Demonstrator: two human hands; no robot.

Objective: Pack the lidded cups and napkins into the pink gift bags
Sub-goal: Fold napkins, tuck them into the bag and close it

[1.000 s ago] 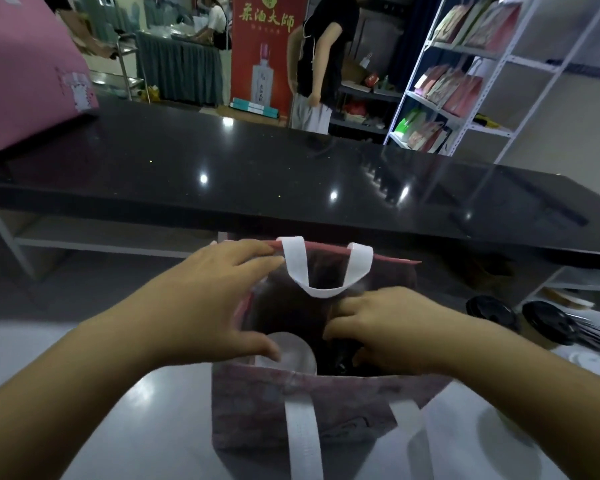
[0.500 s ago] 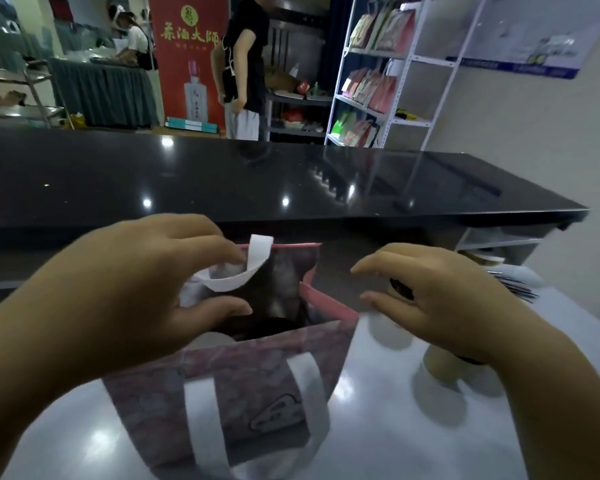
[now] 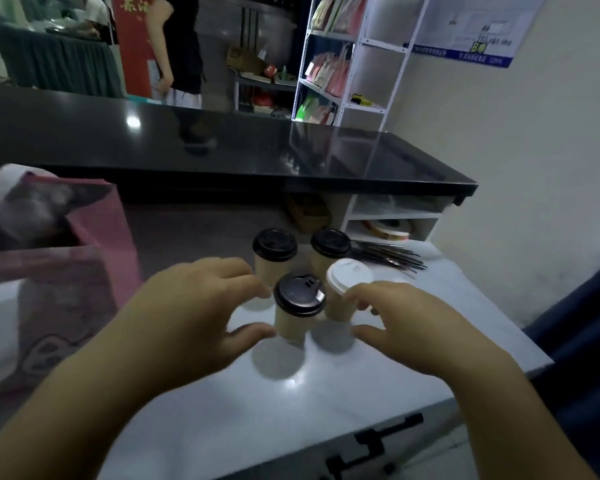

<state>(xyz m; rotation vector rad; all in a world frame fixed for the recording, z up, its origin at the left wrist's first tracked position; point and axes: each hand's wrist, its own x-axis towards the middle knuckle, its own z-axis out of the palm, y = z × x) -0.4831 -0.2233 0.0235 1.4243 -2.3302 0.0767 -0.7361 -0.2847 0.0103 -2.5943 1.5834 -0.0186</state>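
Several tan paper cups stand together on the white table (image 3: 326,403). The nearest black-lidded cup (image 3: 296,308) sits between my hands. Right of it is a white-lidded cup (image 3: 347,286), and two more black-lidded cups (image 3: 274,252) (image 3: 329,249) stand behind. My left hand (image 3: 194,317) is open, its thumb and fingers almost touching the nearest cup's left side. On the right my right hand (image 3: 406,323) is open too, fingertips by the white-lidded cup. A pink gift bag (image 3: 94,271) with white handles stands open at the left.
Black straws (image 3: 392,256) lie behind the cups. A black counter (image 3: 222,150) runs across beyond the table, with white cubbies (image 3: 395,220) under its right end. A white shelf rack (image 3: 347,64) and a standing person (image 3: 177,46) are farther back. The table's edge is near, at the right.
Both hands have left the pink bag and come over to the cluster of cups. My view has swung right, so the bag is now at the left edge.
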